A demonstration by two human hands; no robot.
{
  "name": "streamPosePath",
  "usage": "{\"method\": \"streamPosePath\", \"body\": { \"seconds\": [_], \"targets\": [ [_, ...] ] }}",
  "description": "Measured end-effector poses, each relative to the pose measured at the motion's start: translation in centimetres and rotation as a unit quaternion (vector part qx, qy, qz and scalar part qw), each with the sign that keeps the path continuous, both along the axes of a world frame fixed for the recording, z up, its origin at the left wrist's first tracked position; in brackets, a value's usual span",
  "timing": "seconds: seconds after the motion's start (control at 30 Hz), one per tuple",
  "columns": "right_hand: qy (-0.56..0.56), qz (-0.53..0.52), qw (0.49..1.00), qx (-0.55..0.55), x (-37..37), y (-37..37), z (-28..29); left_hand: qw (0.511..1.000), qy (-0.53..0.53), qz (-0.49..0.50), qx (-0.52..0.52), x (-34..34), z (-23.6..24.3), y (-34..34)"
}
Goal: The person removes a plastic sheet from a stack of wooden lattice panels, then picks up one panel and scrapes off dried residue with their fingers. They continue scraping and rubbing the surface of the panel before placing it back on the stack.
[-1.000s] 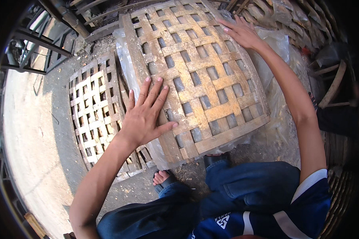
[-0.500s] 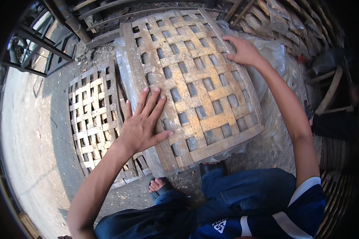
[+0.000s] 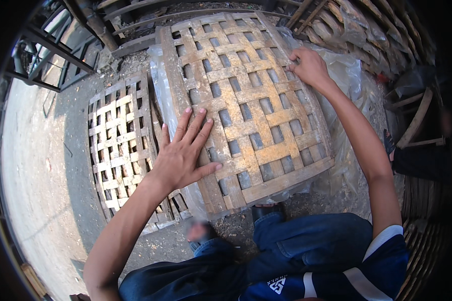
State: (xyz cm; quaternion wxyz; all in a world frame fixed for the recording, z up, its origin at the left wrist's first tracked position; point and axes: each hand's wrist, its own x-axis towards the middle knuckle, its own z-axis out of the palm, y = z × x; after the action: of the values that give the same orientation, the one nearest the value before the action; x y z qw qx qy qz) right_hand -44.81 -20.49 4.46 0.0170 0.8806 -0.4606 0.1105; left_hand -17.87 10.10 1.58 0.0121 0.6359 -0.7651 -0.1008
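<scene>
A large woven bamboo lattice panel (image 3: pixel 238 83) with a wooden border lies before me, clear plastic sheeting (image 3: pixel 344 67) showing under its edges. Flat on its left border, fingers spread, rests my left hand (image 3: pixel 182 148). My right hand (image 3: pixel 310 66) is at the panel's far right edge, with its fingers curled in and the thumb close to the forefinger. Whatever that hand pinches is too small to make out. Through the lattice openings greyish material shows, its kind unclear.
Left of the large panel lies a second, darker lattice panel (image 3: pixel 118 143) on the ground. Dark metal frames (image 3: pixel 50 60) stand at the far left. Stacked plastic-covered sheets (image 3: pixel 346 30) fill the far right. My feet are just below the panel's near edge.
My right hand's fingers have curled from a stretched-out pose into a pinch at the panel's edge. My left hand stays flat on the left border. The view has shifted slightly.
</scene>
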Motion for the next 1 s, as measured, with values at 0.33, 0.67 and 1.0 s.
{"method": "streamPosePath", "body": {
  "seconds": [0.33, 0.67, 1.0],
  "targets": [
    [0.159, 0.101, 0.962, -0.197, 0.4, 0.8, -2.3, 1.0, -0.001, 0.0, 0.003, 0.1, -0.1, 0.0],
    [-0.205, 0.054, 0.974, 0.078, -2.4, -5.0, 0.8, 1.0, 0.001, 0.0, 0.013, 0.0, -0.2, -0.1],
    [-0.092, -0.02, 0.978, -0.187, -4.9, -12.9, 1.0, 1.0, 0.012, -0.005, 0.002, 0.0, 0.1, -0.2]
  ]
}}
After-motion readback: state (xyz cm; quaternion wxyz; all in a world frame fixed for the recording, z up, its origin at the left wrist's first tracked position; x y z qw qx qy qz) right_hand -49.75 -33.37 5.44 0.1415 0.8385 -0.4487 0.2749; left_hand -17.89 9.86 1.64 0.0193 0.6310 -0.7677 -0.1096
